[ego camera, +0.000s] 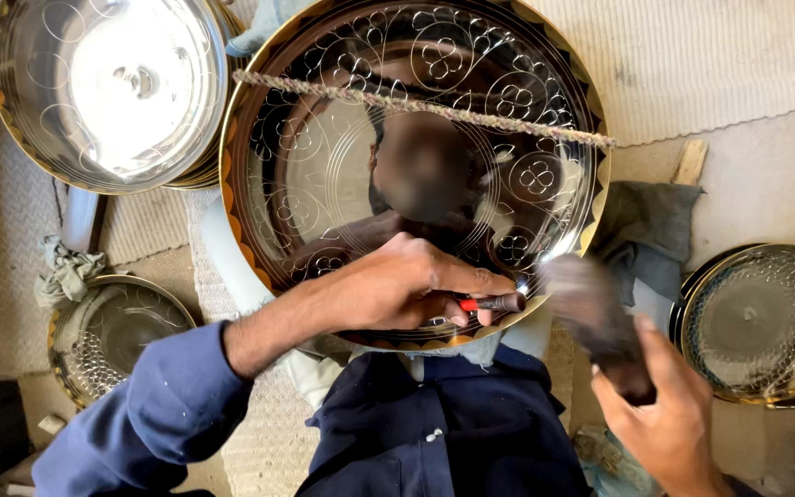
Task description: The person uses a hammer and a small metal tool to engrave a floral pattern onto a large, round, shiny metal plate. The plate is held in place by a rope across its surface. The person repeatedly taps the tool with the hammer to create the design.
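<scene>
Engraved tray | left hand pinching punch on it | right hand clenched round hammer

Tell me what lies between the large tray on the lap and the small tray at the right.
In the head view, a crumpled grey cloth lies between the large tray and the small tray; the hammer crosses below it.

We see a pale woven mat covering the floor; on it lie a stack of engraved trays, crumpled rags, and a smaller dotted tray.
</scene>
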